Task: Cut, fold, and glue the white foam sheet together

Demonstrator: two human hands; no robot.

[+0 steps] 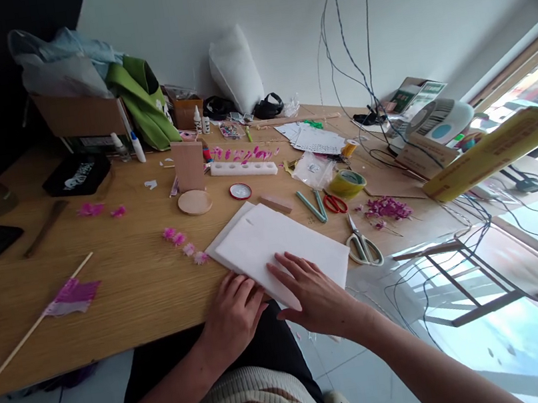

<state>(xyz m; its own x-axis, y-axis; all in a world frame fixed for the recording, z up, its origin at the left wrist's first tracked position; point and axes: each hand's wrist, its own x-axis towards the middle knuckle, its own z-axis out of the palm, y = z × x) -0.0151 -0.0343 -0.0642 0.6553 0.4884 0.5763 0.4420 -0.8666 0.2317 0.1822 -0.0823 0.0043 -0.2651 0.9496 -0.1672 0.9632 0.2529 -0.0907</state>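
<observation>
A stack of white sheets [283, 226], paper or thin foam, lies at the table's front edge, its layers slightly out of line. My right hand [305, 290] rests on the top sheet, palm down with fingers spread. At the stack's lower left corner, my left hand [234, 307] lies on the table edge, its fingers loosely bent and its thumb towards the sheets. I see nothing held in it. Several pink fluffy flower pieces [184, 244] lie just left of the stack. To its right are white-handled scissors [364, 248].
Red scissors [335, 204], yellow tape [347, 183] and purple flower sprigs [388, 208] lie on the right. A white holed rack [242, 168] and a wooden disc [195, 202] stand behind. On the left lies a stick with purple material [72, 297]. Cables [347, 48] hang at the wall.
</observation>
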